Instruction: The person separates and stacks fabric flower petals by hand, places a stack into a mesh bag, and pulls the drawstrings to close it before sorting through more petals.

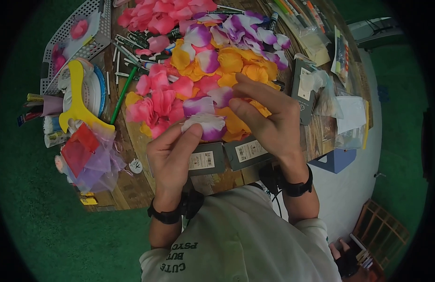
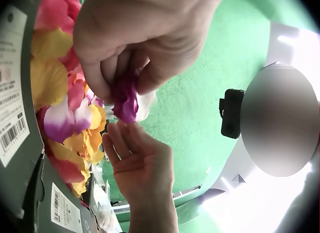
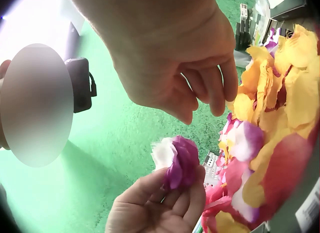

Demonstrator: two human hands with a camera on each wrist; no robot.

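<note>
My left hand (image 1: 173, 152) pinches a small stack of white and purple fabric petals (image 1: 205, 126) between thumb and fingers. In the right wrist view the held petals (image 3: 181, 163) stand up from the fingertips, purple on one side and white on the other. My right hand (image 1: 276, 117) hovers just to the right, fingers loosely bent with nothing between them. Its fingertips are apart from the held stack in the right wrist view. Beneath both hands spreads a heap of loose petals: yellow-orange ones (image 1: 230, 61), pink ones (image 1: 163, 104) and purple-and-white ones (image 1: 241, 30).
Two dark boxes with labels (image 1: 205, 164) lie along the near table edge. Markers (image 1: 128, 51) lie left of the heap. A yellow plastic piece (image 1: 76, 94), mesh bags (image 1: 93, 160) and a perforated basket (image 1: 57, 51) stand farther left. Plastic packets (image 1: 351, 113) lie at right.
</note>
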